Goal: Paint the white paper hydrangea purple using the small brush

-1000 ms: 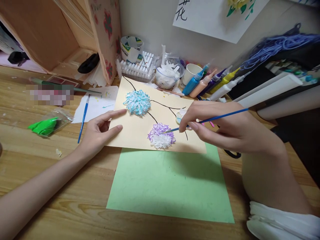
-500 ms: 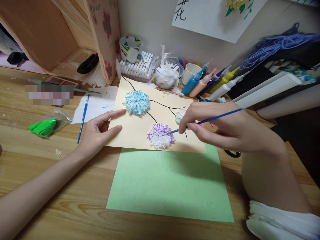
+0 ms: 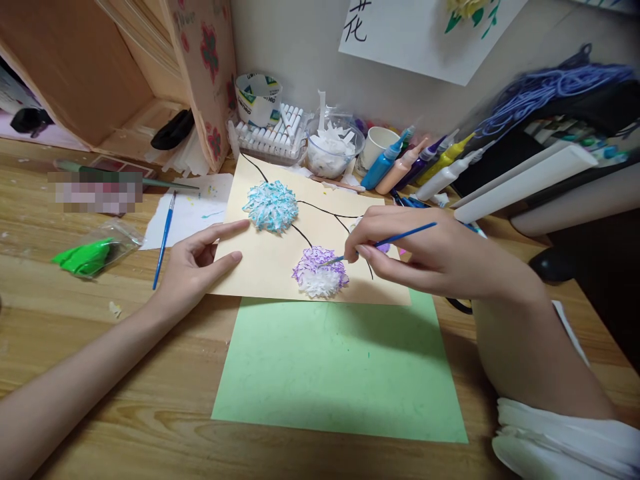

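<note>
My right hand (image 3: 400, 250) pinches a thin blue paintbrush (image 3: 407, 233). The brush tip touches the paper-strip flower (image 3: 320, 270), which is purple above and white along its lower part. A blue-and-white flower (image 3: 273, 207) sits further left on the same cream card (image 3: 255, 267), with thin black stem lines between. Fingers apart, my left hand (image 3: 203, 257) rests on the card's left edge, index finger close to the blue flower. Partly behind my right hand is a purple patch (image 3: 383, 247). Under the card's lower edge lies a green sheet (image 3: 330, 373).
Paint bottles (image 3: 387, 163), a paper cup (image 3: 377, 147), a bowl of white paper strips (image 3: 334, 147) and a marker box (image 3: 270, 137) line the wall. Left lie a second brush (image 3: 164, 243), paint-spotted paper (image 3: 193, 207) and a bag of green material (image 3: 87, 257).
My right hand and its brush have shifted slightly left, with the brush tip still at the purple-and-white flower. My left hand stays at the card's edge. The whole view has shifted a little.
</note>
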### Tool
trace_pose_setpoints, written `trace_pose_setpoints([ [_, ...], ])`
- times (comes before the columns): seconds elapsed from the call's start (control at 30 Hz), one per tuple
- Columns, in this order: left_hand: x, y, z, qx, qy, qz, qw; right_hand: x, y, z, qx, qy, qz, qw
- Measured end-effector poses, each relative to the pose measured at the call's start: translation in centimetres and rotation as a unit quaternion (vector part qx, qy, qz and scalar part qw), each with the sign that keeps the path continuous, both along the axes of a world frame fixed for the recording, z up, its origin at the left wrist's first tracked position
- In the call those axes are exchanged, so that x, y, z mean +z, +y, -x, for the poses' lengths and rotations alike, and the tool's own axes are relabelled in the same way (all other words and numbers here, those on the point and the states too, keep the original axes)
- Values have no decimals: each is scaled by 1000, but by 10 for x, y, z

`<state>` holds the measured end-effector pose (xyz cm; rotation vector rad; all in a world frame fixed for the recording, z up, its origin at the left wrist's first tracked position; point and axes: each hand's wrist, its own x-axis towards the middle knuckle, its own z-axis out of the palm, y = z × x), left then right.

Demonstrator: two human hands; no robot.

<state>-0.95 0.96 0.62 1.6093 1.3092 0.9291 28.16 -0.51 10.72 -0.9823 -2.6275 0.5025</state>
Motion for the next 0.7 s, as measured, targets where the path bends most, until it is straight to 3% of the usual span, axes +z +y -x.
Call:
trace_pose_setpoints([
  [0.37, 0, 0, 0, 6, 19, 4, 1000, -3, 1, 0, 7, -3, -17, 1000],
  [0.5, 3, -1, -3, 7, 1, 4, 1000, 7, -2, -5, -10, 9, -42, 999],
  [0.57, 6, -2, -5, 11, -17, 12, 1000, 14, -4, -14, -46, 10, -65, 997],
  [0.63, 6, -3, -7, 18, -26, 18, 999, 19, -3, -27, -125, 3, -87, 988],
  [0.7, 6, -2, -7, 21, -26, 19, 999, 18, 0, -43, -188, -35, -60, 980],
])
